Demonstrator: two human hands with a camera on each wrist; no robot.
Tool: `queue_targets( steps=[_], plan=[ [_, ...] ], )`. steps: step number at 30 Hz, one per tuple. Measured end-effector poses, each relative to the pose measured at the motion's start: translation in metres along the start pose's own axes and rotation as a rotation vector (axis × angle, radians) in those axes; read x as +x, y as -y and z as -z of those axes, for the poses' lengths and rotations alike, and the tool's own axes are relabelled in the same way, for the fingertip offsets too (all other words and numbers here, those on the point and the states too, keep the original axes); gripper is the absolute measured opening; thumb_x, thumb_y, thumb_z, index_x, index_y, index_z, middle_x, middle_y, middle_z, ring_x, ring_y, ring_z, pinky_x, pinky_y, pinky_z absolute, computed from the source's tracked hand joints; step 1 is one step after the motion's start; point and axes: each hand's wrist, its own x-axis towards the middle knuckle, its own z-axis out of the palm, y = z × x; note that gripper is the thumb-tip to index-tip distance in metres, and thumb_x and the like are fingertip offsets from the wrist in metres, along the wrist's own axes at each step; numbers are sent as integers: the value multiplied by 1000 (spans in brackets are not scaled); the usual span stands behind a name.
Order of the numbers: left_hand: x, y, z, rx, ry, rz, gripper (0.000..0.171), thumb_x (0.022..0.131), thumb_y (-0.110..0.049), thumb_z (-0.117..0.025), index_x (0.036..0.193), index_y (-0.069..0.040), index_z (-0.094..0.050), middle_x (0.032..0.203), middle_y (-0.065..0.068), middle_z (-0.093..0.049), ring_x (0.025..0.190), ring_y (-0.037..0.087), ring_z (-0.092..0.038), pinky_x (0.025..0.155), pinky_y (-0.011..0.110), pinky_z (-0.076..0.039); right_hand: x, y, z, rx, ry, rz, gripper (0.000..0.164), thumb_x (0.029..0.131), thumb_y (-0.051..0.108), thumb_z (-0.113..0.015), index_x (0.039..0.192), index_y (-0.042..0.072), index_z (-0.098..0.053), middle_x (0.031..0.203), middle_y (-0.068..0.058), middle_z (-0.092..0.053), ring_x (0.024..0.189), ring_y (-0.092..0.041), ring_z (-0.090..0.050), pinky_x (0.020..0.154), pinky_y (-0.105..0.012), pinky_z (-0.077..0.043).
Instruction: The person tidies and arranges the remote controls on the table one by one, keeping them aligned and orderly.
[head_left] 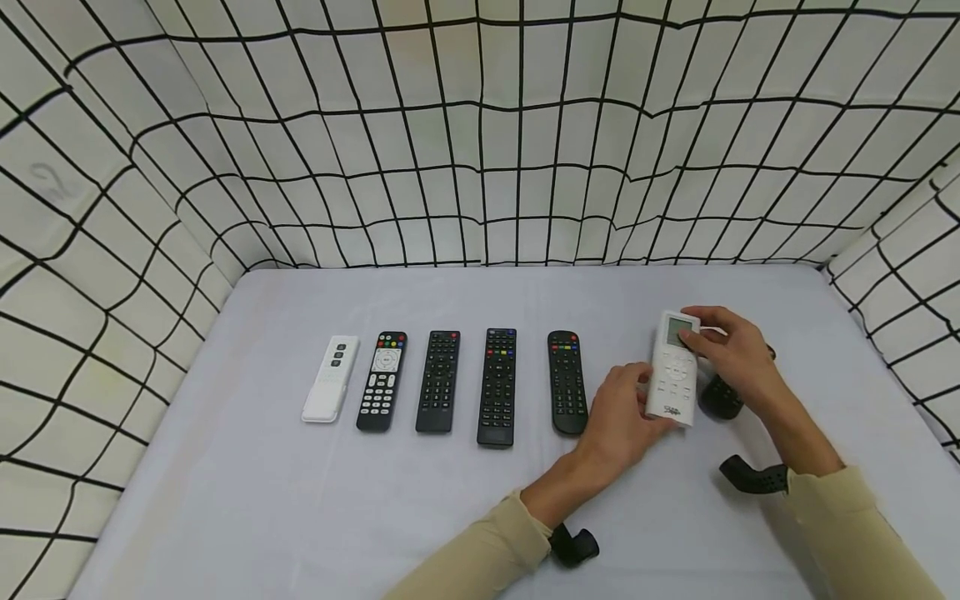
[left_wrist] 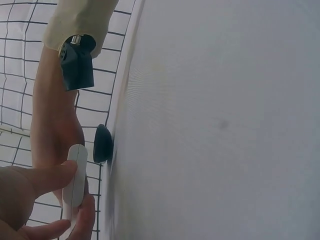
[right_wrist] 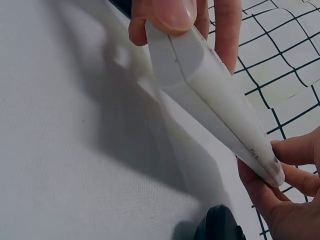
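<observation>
Both hands hold a white air-conditioner remote (head_left: 672, 375) with a small grey screen, raised at the right of the row. My left hand (head_left: 615, 417) grips its near end, with the thumb along the bottom edge. My right hand (head_left: 738, 350) pinches the screen end, thumb on the front. In the right wrist view the white remote (right_wrist: 215, 110) is seen edge-on between both hands, its shadow falling on the cloth. Partly hidden beneath my right hand lies a black rounded object (head_left: 722, 398).
To the left, a row runs across the white table (head_left: 450, 517): a slim white remote (head_left: 331, 379), a black remote with white keys (head_left: 382, 382) and several black ones, the nearest (head_left: 567, 383) beside my left hand. A black net (head_left: 480, 137) hangs around the table.
</observation>
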Motion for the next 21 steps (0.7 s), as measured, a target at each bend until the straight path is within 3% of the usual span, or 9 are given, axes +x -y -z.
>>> queue_targets(
  steps=[7,13,15,18,21],
  plan=[
    [-3,-1,4,83,-7,-56,80,82,-13,-89,151,-8,-49,135,8,-56,100,5,-62,76,7,-47,1,9,-5,38,-12,15,50,108,27,-57,149,-2,-48,142,-26,-54,96,14,-55,79,-5,-52],
    [-5,1,6,125,-1,-77,83,82,-14,-90,154,-8,-48,137,8,-55,102,7,-62,78,7,-46,1,11,-9,-7,-15,33,47,108,28,-56,146,1,-53,142,-27,-55,95,15,-55,77,-5,-50],
    [-6,2,6,135,1,-75,84,82,-15,-90,154,-8,-47,136,8,-56,101,6,-62,78,8,-46,2,11,-11,-28,-14,45,45,108,27,-56,145,1,-54,142,-27,-55,101,7,-59,77,-4,-49],
    [-6,2,7,145,1,-69,84,82,-15,-90,154,-8,-47,134,8,-57,97,4,-59,78,9,-46,3,11,-13,-75,-24,55,45,108,28,-57,145,3,-56,142,-26,-57,115,-15,-64,80,-8,-47],
    [-7,2,9,159,-1,-59,84,82,-15,-90,154,-8,-47,131,7,-57,93,3,-56,78,10,-46,5,12,-15,-108,-38,68,44,108,28,-58,144,4,-57,140,-26,-59,126,-38,-59,94,-28,-47]
  ],
)
